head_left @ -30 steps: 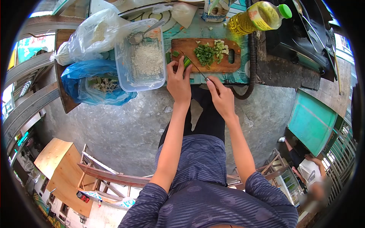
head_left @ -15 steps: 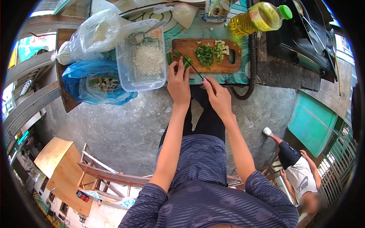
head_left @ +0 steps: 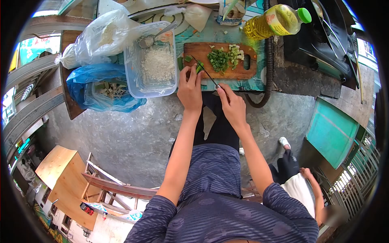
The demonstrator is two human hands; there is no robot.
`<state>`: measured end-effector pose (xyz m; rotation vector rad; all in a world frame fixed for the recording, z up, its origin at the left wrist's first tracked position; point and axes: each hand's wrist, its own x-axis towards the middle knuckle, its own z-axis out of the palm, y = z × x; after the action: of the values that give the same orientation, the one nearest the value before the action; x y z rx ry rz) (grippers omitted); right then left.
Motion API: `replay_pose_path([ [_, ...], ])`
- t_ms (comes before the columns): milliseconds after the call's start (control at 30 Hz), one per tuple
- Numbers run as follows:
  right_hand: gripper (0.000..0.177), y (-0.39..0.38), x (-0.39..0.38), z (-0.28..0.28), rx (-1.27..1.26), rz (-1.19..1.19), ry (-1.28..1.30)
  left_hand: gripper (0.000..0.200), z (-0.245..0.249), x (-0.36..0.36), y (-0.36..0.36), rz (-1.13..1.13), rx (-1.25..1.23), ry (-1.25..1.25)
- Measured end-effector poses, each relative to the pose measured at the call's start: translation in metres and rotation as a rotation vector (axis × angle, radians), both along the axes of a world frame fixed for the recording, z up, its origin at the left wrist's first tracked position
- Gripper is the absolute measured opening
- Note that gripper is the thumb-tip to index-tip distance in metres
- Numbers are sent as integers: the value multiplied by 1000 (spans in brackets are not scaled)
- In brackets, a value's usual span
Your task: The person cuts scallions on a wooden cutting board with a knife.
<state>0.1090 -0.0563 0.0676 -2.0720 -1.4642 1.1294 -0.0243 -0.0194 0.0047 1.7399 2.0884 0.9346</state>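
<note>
A wooden cutting board (head_left: pixel 239 73) lies on the table, with chopped green onion (head_left: pixel 219 60) and paler pieces (head_left: pixel 235 54) on its middle and right. My right hand (head_left: pixel 233 101) is closed round the handle of a knife (head_left: pixel 208 76), whose dark blade slants up and left over the board. At the board's left front edge, my left hand (head_left: pixel 189 89) has its fingers bent onto green onion stalks (head_left: pixel 199 67) beside the blade. Left of the board stands a clear plastic container (head_left: pixel 173 73) holding white flour (head_left: pixel 158 65) and a spoon (head_left: pixel 148 40).
A blue plastic bag (head_left: pixel 77 83) with root trimmings and a knotted clear bag (head_left: pixel 95 40) sit at the left. An oil bottle (head_left: pixel 277 21) stands behind the board, near a black stove (head_left: pixel 312 52). A person in a white shirt (head_left: pixel 302 190) is behind me, lower right.
The knife and both my hands have shifted only slightly at the board. The person behind me has moved left, closer to my right side.
</note>
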Motion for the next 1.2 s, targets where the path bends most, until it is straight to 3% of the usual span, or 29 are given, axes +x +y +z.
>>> replay_pose_path([
  [467, 33, 8, -7, -31, 13, 51, 29, 23, -1, 3, 2, 11, 84, 55],
  [767, 26, -18, -1, -23, 86, 105, -159, 22, 0, 2, 1, 12, 64, 45],
  [967, 25, -9, 1, -25, 269, 126, -269, 22, -3, 3, 1, 29, 103, 42],
  [1200, 27, -18, 15, -25, 153, 10, -20, 28, 3, 3, 3, -57, 106, 139],
])
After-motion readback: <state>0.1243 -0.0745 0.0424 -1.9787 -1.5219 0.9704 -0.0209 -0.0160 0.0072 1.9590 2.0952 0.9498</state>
